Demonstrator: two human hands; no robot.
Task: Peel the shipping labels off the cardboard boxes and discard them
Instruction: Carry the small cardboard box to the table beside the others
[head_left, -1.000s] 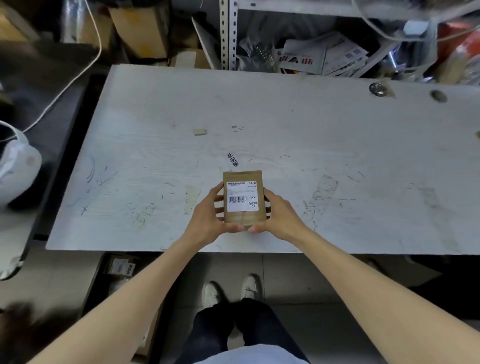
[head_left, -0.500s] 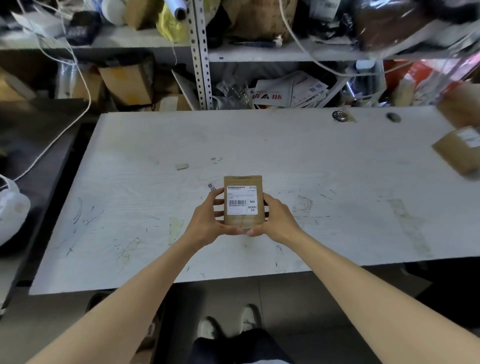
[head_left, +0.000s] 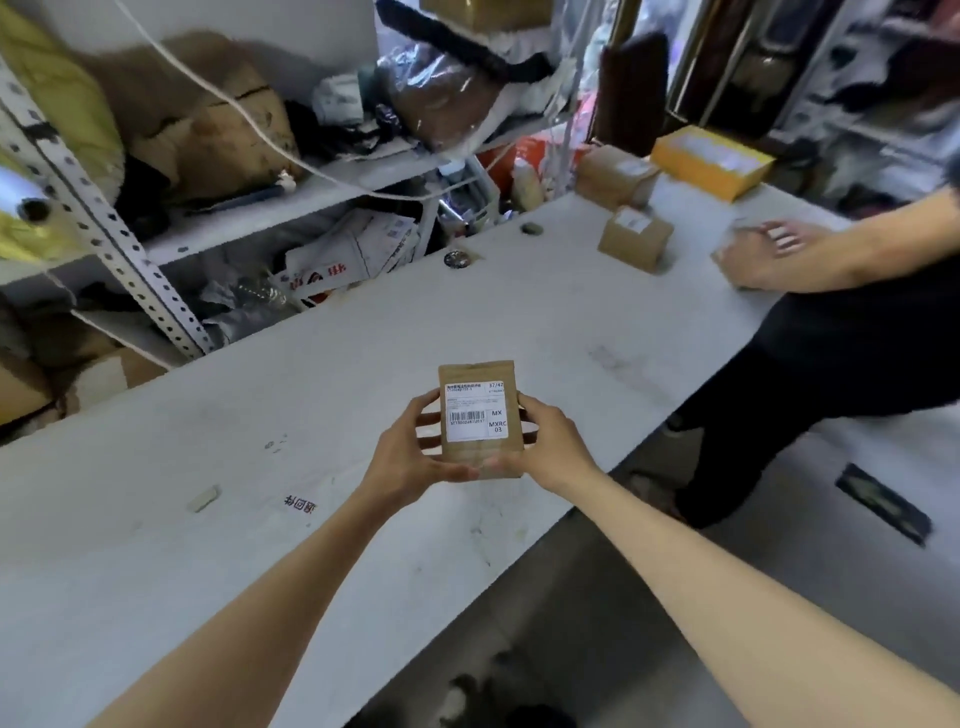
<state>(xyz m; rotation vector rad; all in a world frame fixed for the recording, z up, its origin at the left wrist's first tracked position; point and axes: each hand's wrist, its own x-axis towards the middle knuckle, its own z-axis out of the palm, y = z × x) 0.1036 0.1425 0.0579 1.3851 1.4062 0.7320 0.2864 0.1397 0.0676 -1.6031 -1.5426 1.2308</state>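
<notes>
At the upper left of the frame a perforated metal shelving rack (head_left: 111, 244) stands hard against the far edge of the white table (head_left: 130, 571), its shelves crammed with bags, paper and a white cord. Along the left part of the tabletop lie a small pale scrap (head_left: 203, 498) and, just right of it, a sticker with printed characters (head_left: 300, 504), both well apart from the rack and near the left forearm. At the centre, the left hand (head_left: 410, 460) grips the left edge of a small cardboard box (head_left: 480, 460), fingers curled behind it and thumb across the lower front. The box is held upright above the table, close to its near edge, with the white shipping label (head_left: 475, 413) facing the camera and lying flat, its corners down. The right hand (head_left: 553, 447) grips the opposite edge the same way, its thumb meeting the left thumb at the bottom. A broad stretch of white surface separates the held box from a round metal piece (head_left: 457, 258) by the far edge. At the upper right stand two more cardboard boxes (head_left: 635, 241) with labels and a yellow box (head_left: 709, 161) behind them. Another person's hand (head_left: 761, 257) rests on the table just right of them, that person standing at the table's right end.
</notes>
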